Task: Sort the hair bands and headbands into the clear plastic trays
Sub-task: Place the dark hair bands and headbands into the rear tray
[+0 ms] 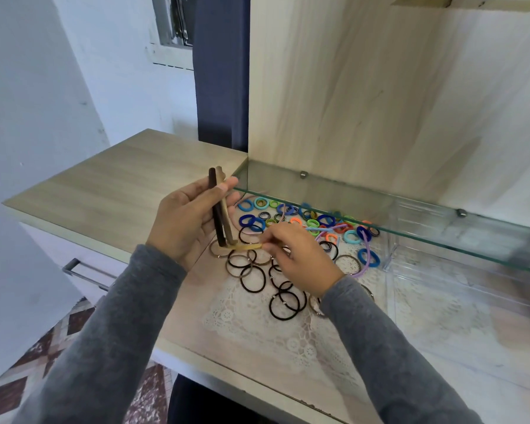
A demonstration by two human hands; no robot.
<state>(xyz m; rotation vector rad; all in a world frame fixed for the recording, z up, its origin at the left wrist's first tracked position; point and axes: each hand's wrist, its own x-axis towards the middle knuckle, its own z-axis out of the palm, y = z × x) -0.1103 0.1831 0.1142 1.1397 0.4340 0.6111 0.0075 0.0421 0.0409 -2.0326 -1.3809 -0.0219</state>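
My left hand (185, 221) grips two headbands (219, 206), one dark brown and one tan, held upright above the desk. My right hand (300, 255) pinches the end of a yellowish headband (247, 246) that lies flat, its other end near the upright pair. Thin black and brown hair bands (283, 296) lie scattered on the lace mat below my hands. Several small bright bands (314, 220) in blue, green, orange and teal are spread under the glass shelf. A clear plastic tray (459, 298) stands to the right.
A glass shelf (380, 209) juts out over the coloured bands at hand height. A wooden panel (380, 87) rises behind it. The wooden desk top (104, 185) extends left; a drawer handle (83, 270) shows below its edge.
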